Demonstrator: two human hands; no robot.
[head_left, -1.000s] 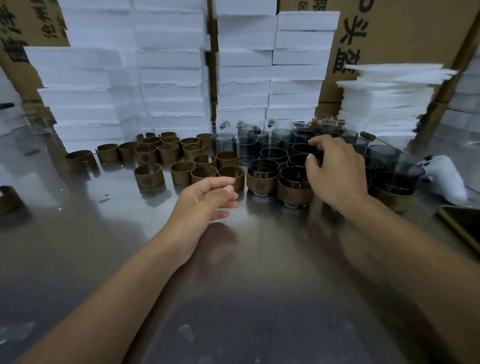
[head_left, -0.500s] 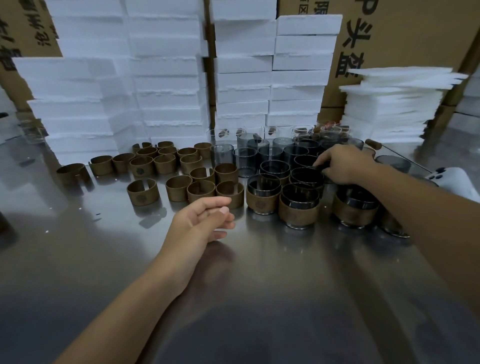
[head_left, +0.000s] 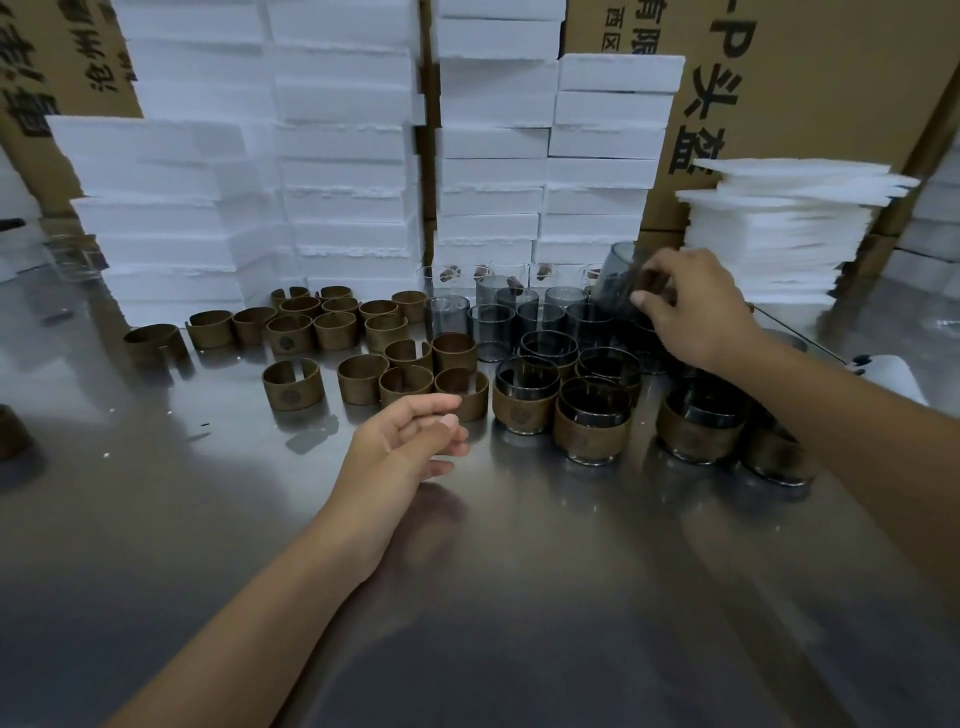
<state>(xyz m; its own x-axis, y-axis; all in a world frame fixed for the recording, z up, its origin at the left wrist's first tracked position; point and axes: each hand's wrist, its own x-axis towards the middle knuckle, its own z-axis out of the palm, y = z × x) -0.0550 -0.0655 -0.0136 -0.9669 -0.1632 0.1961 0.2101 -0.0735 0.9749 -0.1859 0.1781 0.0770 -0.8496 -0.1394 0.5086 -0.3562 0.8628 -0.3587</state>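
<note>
The right hand (head_left: 696, 306) pinches a smoky, smooth-walled cylindrical glass (head_left: 621, 280), held tilted off upright above the far right cluster of glasses (head_left: 540, 317). Blur hides which way its mouth faces. The left hand (head_left: 405, 447) hovers with relaxed fingers, holding nothing, near split brown sleeves (head_left: 291, 384) on the shiny steel table (head_left: 467, 597). The near glasses stand upright inside sleeves. White foam blocks (head_left: 337, 156) are stacked behind.

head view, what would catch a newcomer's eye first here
The right hand holds a smoky glass tilted above a crowd of dark glasses at the middle right of the steel table. To their left lie loose brown sleeves, with the left hand open and empty just in front. Behind everything rise tall stacks of white foam.
</note>
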